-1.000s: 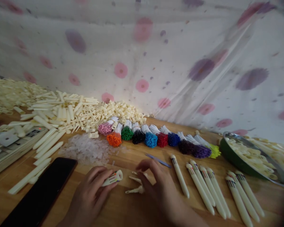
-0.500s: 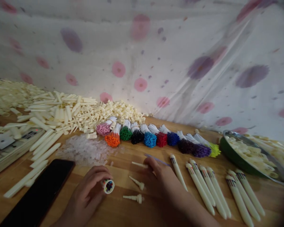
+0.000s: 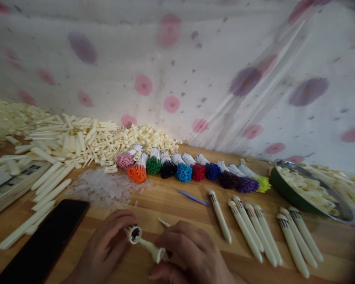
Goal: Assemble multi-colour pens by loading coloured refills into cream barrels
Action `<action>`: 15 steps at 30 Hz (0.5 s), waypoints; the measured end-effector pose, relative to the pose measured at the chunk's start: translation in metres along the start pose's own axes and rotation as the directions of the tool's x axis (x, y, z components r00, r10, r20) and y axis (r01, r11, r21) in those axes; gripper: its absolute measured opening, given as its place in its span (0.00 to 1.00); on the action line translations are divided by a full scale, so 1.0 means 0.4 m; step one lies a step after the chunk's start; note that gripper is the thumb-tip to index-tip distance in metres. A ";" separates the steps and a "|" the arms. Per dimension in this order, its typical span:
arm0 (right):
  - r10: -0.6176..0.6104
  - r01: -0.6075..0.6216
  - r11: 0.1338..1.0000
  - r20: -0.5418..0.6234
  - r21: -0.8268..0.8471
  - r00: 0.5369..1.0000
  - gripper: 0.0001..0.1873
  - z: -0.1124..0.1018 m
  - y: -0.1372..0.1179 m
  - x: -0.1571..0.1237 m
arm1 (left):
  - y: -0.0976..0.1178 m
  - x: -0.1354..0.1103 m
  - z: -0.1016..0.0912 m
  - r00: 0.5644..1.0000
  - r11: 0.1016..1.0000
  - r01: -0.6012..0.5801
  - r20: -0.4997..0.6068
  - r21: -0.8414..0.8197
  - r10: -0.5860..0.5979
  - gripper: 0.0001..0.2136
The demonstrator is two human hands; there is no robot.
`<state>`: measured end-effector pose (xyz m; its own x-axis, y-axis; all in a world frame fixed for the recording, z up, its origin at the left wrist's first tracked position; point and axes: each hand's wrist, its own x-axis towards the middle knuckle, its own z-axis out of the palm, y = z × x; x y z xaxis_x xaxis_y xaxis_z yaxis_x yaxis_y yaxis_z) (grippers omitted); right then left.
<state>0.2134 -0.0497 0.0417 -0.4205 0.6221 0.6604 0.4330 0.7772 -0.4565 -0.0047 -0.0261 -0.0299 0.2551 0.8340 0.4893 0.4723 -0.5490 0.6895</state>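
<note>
My left hand (image 3: 105,248) is closed around a cream multicolour pen barrel (image 3: 134,234), its round open end facing me with coloured pieces inside. My right hand (image 3: 192,250) pinches a cream pointed plastic piece with a wide ringed end (image 3: 151,249). The tip of that piece is at the rim of the barrel; whether it has entered cannot be made out. Beyond my right fingers, the thin end of another pointed piece (image 3: 163,223) shows on the wooden table (image 3: 154,203). My right hand hides the rest of it.
Behind lie bundles of coloured refills (image 3: 184,169), clear plastic bits (image 3: 102,187) and heaped cream parts (image 3: 106,138). A black phone (image 3: 44,240) is on the left. To the right are a blue-violet strip (image 3: 193,198), several multicolour pens (image 3: 248,228) and a green-sided bowl (image 3: 286,193) of parts.
My right hand has picked up a pointed piece from the table and brought it left to the barrel's open end. My left hand keeps holding the barrel. The view has shifted slightly.
</note>
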 end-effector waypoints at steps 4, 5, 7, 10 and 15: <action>-0.007 0.007 0.999 -0.007 -0.043 1.000 0.12 0.022 -0.004 0.003 | -0.001 -0.003 -0.002 0.996 0.993 -0.084 0.033 0.085 0.082 0.09; -0.002 0.002 0.999 0.004 -0.046 1.000 0.12 0.025 -0.004 0.004 | -0.001 -0.004 -0.001 0.996 0.992 -0.084 0.028 0.095 0.081 0.09; 0.018 -0.017 0.999 0.026 -0.051 1.000 0.12 0.031 -0.002 0.004 | -0.001 -0.009 0.003 0.998 0.993 -0.060 0.001 0.099 0.060 0.09; 0.041 -0.038 0.998 0.046 -0.057 0.998 0.12 0.040 0.005 0.001 | 0.002 -0.011 0.011 0.998 0.995 -0.061 -0.003 0.084 0.062 0.09; 0.093 -0.090 0.995 0.088 -0.039 0.992 0.13 0.052 0.013 -0.004 | 0.008 -0.004 0.016 0.996 0.992 -0.090 -0.013 0.090 0.091 0.09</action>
<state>0.1997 -0.0446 0.0260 -0.4470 0.6978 0.5597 0.5000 0.7137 -0.4905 0.0018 -0.0290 -0.0320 0.2858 0.7797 0.5571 0.5213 -0.6143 0.5923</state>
